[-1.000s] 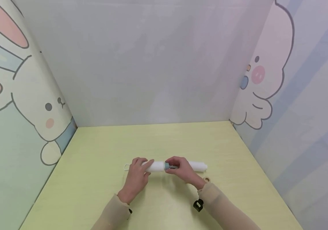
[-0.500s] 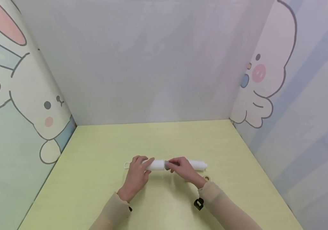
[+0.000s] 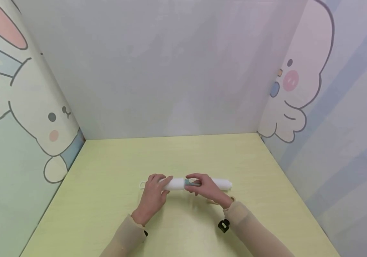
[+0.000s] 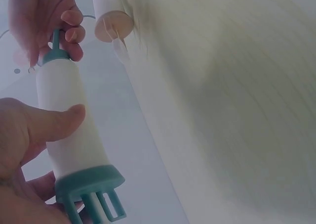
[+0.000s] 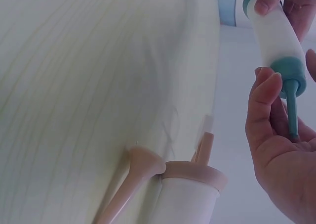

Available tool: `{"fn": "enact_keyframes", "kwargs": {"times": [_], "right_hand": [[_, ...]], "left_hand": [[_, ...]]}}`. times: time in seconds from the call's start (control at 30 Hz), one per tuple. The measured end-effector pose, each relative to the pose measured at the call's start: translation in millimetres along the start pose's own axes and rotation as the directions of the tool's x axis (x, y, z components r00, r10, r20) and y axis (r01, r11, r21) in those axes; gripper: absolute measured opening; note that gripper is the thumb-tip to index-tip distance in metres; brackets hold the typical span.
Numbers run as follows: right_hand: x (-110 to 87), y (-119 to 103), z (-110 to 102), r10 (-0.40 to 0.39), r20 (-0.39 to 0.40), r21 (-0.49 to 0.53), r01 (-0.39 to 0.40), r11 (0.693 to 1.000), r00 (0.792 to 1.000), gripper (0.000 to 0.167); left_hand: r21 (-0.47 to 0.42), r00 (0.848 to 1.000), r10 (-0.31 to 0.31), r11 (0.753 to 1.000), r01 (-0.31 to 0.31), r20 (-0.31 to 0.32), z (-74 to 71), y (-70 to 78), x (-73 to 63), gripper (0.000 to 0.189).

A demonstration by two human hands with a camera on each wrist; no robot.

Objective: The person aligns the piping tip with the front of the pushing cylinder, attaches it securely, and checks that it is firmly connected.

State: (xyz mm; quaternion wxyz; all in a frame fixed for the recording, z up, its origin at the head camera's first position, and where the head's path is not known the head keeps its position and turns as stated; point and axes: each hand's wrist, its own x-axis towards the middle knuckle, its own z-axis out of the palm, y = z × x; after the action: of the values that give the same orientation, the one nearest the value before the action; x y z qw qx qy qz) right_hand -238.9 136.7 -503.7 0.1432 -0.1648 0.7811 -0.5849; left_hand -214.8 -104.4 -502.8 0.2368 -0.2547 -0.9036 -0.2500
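Observation:
My left hand grips a white cylinder, its thumb laid along the barrel in the left wrist view. Teal prongs and a loop stick out from the cylinder's teal end piece on the left-hand side. At the opposite end is a teal nozzle cap with a thin spout. Around that cap curl the fingers of my right hand, fingertips at its rim, and the spout points into the palm. The cylinder is held level, above the table in both wrist views.
Behind my right hand a second white cylinder with a beige-pink end lies on the yellow table. A beige-pink funnel-shaped nozzle piece lies beside it. Printed walls enclose the table's back and sides.
My right fingers closed tighter over the teal cap half a second ago and now are spread wider around it, showing more teal. The left hand and cylinder stay nearly still.

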Motion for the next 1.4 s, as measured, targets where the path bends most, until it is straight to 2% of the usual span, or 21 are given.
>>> {"fn": "enact_keyframes", "kwargs": {"times": [0.1, 0.2, 0.4, 0.53, 0.77, 0.97, 1.07, 1.2, 1.4], "right_hand": [[-0.9, 0, -1, -0.005, 0.006, -0.001, 0.005, 1.0, 1.0, 0.051], [-0.9, 2, -2, -0.024, 0.013, 0.007, 0.024, 1.0, 1.0, 0.044], [-5.1, -12, -2, -0.021, 0.036, 0.019, 0.02, 1.0, 0.999, 0.031], [-0.2, 2, -2, -0.006, 0.035, 0.026, 0.005, 1.0, 0.999, 0.029], [0.7, 8, -3, -0.017, 0.015, -0.037, 0.017, 0.999, 1.0, 0.032], [-0.3, 5, -2, -0.005, 0.024, -0.016, 0.005, 1.0, 1.0, 0.03], [-2.4, -1, -1, -0.011, 0.035, -0.009, 0.011, 1.0, 0.999, 0.032], [-7.8, -17, 0, -0.032, 0.028, -0.004, 0.032, 0.999, 0.999, 0.046], [-11.2, -28, 0, -0.106, -0.007, 0.051, 0.106, 0.993, 0.994, 0.046]], "left_hand": [[0.001, 1.0, 0.002, 1.0, -0.002, -0.002, 0.7, -0.5, 0.4, 0.057], [-0.002, 1.0, 0.005, 1.0, -0.005, -0.003, 1.3, -0.2, 0.7, 0.057], [-0.002, 1.0, 0.012, 1.0, -0.012, -0.006, 2.7, -0.8, 0.5, 0.056], [-0.002, 1.0, 0.016, 1.0, -0.016, -0.012, 1.8, -0.2, 0.3, 0.057], [-0.01, 1.0, 0.017, 1.0, -0.017, -0.013, 1.5, 1.0, -0.4, 0.057], [-0.003, 1.0, 0.019, 1.0, -0.019, -0.014, 1.3, 0.7, -1.7, 0.056], [-0.001, 1.0, 0.016, 1.0, -0.016, -0.012, 0.3, 0.6, -2.1, 0.057], [0.007, 1.0, 0.012, 1.0, -0.012, -0.011, -0.4, -0.5, -1.6, 0.057], [0.009, 1.0, 0.009, 1.0, -0.009, 0.0, -0.8, -1.4, 1.0, 0.056]]}}
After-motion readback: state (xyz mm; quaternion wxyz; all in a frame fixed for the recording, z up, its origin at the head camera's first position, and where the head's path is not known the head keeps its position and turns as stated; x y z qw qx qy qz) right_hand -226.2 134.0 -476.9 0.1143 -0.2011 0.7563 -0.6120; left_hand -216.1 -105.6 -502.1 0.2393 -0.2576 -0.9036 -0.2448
